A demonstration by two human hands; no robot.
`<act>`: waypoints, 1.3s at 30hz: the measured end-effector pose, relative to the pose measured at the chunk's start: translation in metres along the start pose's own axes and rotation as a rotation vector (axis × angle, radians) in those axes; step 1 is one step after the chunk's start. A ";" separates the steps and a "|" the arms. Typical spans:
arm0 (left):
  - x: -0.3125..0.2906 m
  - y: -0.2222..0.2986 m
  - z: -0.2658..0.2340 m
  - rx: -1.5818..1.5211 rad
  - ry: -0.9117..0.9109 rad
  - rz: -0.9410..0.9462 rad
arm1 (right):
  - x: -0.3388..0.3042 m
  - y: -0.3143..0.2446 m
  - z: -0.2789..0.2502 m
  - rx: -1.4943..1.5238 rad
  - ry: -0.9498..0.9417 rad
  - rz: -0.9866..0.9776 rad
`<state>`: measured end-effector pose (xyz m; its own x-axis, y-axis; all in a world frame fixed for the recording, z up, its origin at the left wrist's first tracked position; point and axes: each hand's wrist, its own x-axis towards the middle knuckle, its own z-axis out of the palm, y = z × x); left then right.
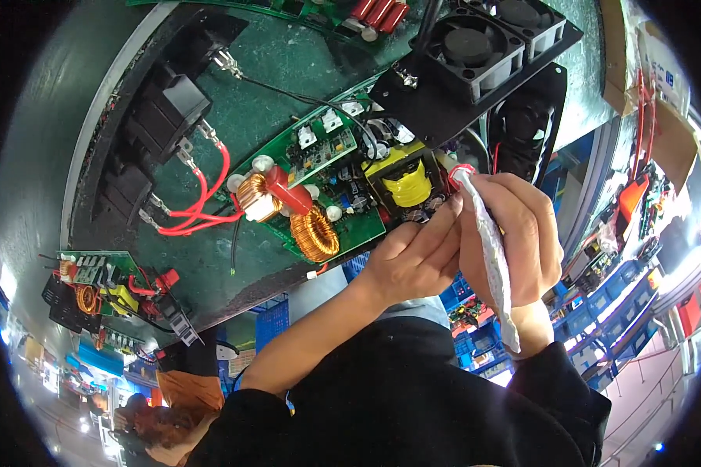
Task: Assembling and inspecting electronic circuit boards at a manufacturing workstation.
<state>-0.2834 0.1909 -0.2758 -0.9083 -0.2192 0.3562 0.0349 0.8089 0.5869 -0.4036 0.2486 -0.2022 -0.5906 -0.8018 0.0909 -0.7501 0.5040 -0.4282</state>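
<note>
My right hand (514, 226) is closed around a flattened white glue tube (492, 249) with a red collar at its top end. The tube's top end points at the right end of a green circuit board (360, 231), beside a yellow-wrapped transformer (406, 187). My left hand (413, 261) is curled at the board's near edge, its fingertips close to the tube's collar. What those fingers grip is hidden. On the board, a copper toroid coil (315, 233) sits next to a red cylindrical part (288, 191).
Black cooling fans (469, 47) on a black plate stand beyond the board. At left, black sockets (167, 117) on a panel join red wires (202, 191). A smaller circuit assembly (105, 292) lies near the bench's left end. Blue bins (615, 319) stand lower right.
</note>
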 end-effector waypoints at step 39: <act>0.001 -0.001 -0.001 -0.037 -0.017 -0.001 | 0.013 -0.020 0.001 0.127 -0.025 0.463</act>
<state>-0.2841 0.1889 -0.2749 -0.9152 -0.2111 0.3434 0.0488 0.7876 0.6143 -0.3962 0.2274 -0.1933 -0.8454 -0.5107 -0.1564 -0.3669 0.7681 -0.5248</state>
